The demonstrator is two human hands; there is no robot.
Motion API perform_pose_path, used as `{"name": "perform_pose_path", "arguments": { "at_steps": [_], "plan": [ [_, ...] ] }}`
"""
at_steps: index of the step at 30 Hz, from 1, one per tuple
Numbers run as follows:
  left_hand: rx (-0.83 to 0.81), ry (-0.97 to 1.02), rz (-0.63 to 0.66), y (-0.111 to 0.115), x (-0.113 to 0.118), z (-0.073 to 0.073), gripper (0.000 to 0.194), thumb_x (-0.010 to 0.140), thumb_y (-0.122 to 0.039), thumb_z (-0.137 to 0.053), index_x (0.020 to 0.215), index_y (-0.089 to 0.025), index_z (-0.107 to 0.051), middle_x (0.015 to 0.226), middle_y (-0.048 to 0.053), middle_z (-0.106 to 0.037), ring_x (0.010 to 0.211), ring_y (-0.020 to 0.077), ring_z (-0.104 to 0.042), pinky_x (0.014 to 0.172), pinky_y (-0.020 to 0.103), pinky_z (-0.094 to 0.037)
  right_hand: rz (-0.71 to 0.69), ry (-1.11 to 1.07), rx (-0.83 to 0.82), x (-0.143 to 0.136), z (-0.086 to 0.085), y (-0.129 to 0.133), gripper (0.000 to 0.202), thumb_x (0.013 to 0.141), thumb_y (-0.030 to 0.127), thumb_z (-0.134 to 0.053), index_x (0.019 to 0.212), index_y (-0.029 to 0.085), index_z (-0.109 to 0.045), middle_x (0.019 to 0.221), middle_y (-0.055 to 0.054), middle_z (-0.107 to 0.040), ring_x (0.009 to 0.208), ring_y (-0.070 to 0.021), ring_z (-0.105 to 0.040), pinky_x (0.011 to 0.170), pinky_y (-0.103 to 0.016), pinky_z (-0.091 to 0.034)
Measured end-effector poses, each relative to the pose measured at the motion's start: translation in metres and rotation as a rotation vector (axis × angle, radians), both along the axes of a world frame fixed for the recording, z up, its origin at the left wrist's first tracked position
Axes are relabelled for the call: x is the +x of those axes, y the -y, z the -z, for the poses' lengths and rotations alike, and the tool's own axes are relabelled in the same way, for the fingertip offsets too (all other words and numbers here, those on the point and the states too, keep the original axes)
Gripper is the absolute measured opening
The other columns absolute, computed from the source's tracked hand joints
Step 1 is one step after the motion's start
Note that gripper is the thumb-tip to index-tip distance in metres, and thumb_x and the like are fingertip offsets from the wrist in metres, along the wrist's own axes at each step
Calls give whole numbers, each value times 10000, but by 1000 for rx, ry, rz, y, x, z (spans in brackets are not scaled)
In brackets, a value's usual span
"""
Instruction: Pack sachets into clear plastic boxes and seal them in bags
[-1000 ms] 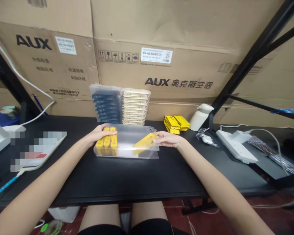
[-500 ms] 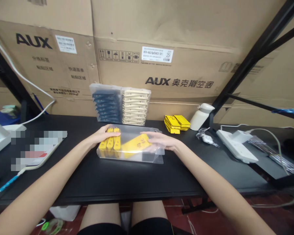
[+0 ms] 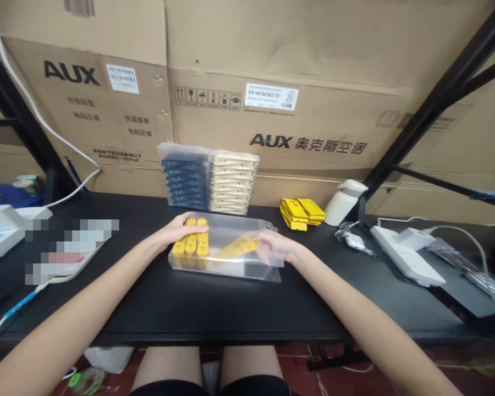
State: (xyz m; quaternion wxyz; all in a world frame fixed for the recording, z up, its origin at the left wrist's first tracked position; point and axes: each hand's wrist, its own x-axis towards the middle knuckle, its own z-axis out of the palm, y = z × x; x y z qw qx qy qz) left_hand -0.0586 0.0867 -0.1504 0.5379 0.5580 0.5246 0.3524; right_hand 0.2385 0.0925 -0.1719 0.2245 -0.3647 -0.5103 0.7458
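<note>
A clear plastic box (image 3: 231,270) lies on its side on the black table, its open end to the right. Three yellow packets (image 3: 191,242) stand side by side in its left end. My left hand (image 3: 181,228) grips that end, with the thumb over the top of the packets. My right hand (image 3: 274,246) reaches into the open end and holds another yellow packet (image 3: 241,246), which is tilted and blurred by motion. Behind the box stand two upright clear boxes, one filled with dark blue packets (image 3: 185,184), the other with cream packets (image 3: 233,184).
A pile of yellow packets (image 3: 301,213) lies back right, beside a white bottle (image 3: 345,203). Further right are a white earphone case (image 3: 355,242) and a power strip (image 3: 410,256). A phone (image 3: 82,250) with a cable lies left. Large cardboard boxes (image 3: 322,71) rise behind the table.
The yellow packet in my right hand has shifted and turned inside the clear box, and now shows less of its face. My left hand keeps its grip. The whole view has moved slightly.
</note>
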Motion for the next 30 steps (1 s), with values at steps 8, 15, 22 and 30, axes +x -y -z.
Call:
{"name": "perform_pose_path", "arguments": {
  "at_steps": [8,15,22,30],
  "plan": [
    [14,-8,19,2,2,2,641,581,-458,-828,1100,-193,-561,1046,80,-706,935,268,-696,742,316,-566,149,-144,-68,-16,2,6,321,972,316,-403,1174,140,-579,918,-103,-734,752,-197,-710,758,-371,-559],
    [18,-62,16,10,10,-3,658,574,-473,-822,1112,-207,-551,1043,63,-702,992,278,-679,760,314,-567,51,-99,-75,-15,6,4,449,974,347,-338,1062,37,-651,1017,-171,-720,942,-210,-700,988,-378,-472],
    [21,-68,57,14,12,-4,629,602,-480,-805,1103,-207,-539,1059,64,-694,1006,280,-674,779,321,-565,14,70,276,-24,-4,21,353,883,389,-592,1134,146,-638,1083,-127,-708,927,-178,-697,778,-281,-564],
    [44,-62,126,17,22,-1,644,626,-482,-792,1143,-216,-516,1103,60,-686,1042,264,-662,812,314,-563,-38,166,420,-33,-5,31,424,823,393,-663,1200,208,-612,1111,-85,-693,842,-150,-687,551,-179,-505]
  ]
}}
